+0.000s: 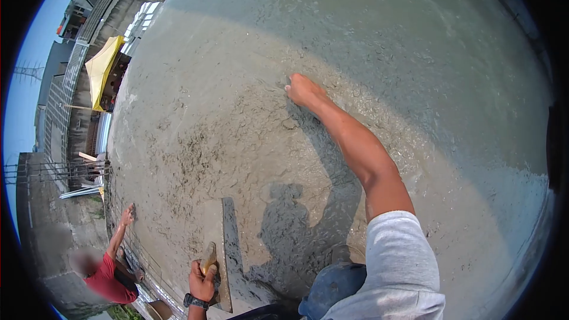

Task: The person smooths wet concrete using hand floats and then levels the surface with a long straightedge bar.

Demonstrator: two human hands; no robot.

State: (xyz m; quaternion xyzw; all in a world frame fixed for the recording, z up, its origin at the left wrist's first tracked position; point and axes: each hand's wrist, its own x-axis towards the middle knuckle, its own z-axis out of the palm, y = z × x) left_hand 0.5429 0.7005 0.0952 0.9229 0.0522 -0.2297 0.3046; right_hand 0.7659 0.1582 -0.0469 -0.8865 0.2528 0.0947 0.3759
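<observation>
My left hand (201, 283), with a dark watch at the wrist, grips the wooden handle of a long flat plastering trowel (214, 222). The trowel's blade points away from me, close above or on the wet grey concrete (225, 124); I cannot tell which. Far out in front, my right hand (304, 89) is at the rough concrete surface with its fingers curled closed. What those fingers hold, if anything, is hidden. Lumps and ridges mark the concrete around both hands, and my shadow falls across it.
At the lower left, a person in a red shirt (115, 281) reaches an arm over the concrete's edge. Steel rebar (53, 169) sticks out beyond that edge. A yellow canopy (102, 71) stands farther back. Smoother, wetter concrete (450, 41) spreads at upper right.
</observation>
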